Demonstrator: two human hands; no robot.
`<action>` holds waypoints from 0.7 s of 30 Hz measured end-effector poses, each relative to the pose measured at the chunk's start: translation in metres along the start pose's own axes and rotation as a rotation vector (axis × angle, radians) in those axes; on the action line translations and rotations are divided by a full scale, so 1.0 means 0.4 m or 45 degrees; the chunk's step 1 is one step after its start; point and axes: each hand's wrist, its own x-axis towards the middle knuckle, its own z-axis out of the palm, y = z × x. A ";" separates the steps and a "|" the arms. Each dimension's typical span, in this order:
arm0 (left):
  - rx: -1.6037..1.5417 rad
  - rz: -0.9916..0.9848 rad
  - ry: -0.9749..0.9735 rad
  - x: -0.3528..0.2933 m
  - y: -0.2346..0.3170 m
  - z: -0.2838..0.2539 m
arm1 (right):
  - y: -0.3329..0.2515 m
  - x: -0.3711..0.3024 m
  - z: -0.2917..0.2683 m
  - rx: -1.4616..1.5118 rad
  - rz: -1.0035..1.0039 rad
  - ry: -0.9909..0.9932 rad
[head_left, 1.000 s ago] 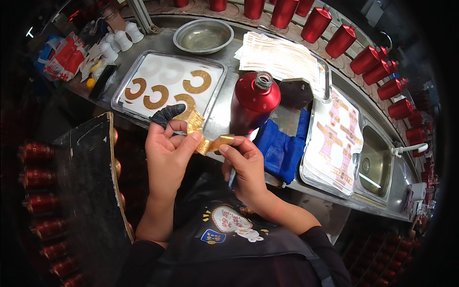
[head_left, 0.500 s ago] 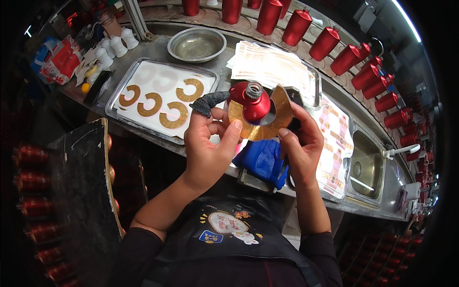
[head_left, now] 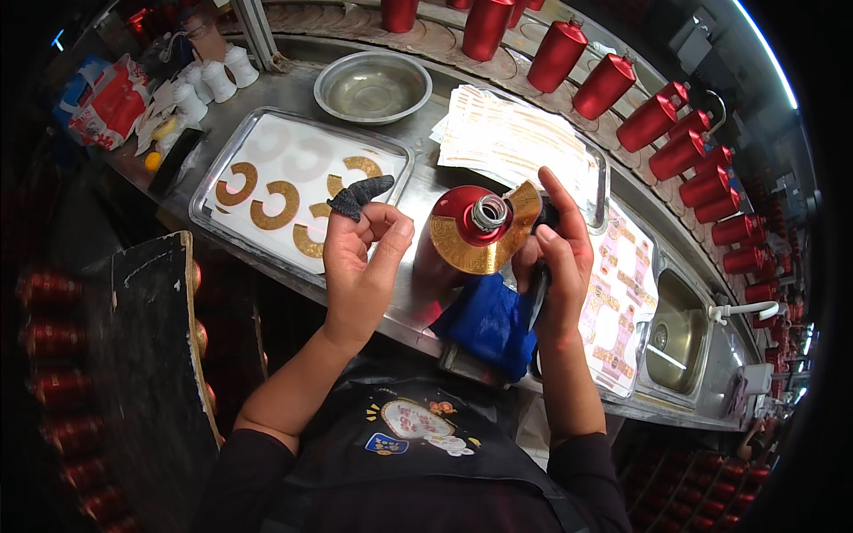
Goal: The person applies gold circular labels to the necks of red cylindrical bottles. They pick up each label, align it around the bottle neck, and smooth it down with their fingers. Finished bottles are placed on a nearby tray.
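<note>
A red bottle (head_left: 460,202) with an uncapped clear threaded neck stands between my hands. A gold C-shaped label (head_left: 471,255) curves round the near side of its shoulder; the right end of the label sticks up off the red surface. To the left of the bottle, my left hand (head_left: 362,271) is empty with its fingers apart, a black finger cover (head_left: 360,196) on one finger. Beside the raised label end is my right hand (head_left: 562,266), index finger stretched up, lower fingers curled round something dark and narrow that I cannot make out.
A metal tray (head_left: 203,211) with more gold labels lies left, a metal bowl (head_left: 373,86) behind it. Stacked label sheets (head_left: 506,133), a sink (head_left: 680,333) and a blue cloth (head_left: 490,329) are nearby. Red bottles (head_left: 560,55) line a curved conveyor (head_left: 435,46) at the back.
The gold label has gone from between both hands onto the bottle's shoulder. My left hand has let go and drawn left; my right thumb and index finger have come off the label.
</note>
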 end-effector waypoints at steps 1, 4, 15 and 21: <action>-0.090 0.048 -0.070 0.003 -0.006 0.002 | 0.011 -0.005 0.006 -0.057 -0.051 0.008; -0.200 -0.007 -0.253 0.009 -0.018 0.007 | 0.037 -0.020 0.020 -0.337 -0.317 -0.075; -0.173 -0.036 -0.352 0.014 -0.033 0.046 | 0.028 -0.010 0.030 -0.313 -0.163 -0.052; -0.395 -0.169 -0.363 0.021 -0.027 0.038 | 0.030 -0.013 0.029 -0.283 -0.152 -0.031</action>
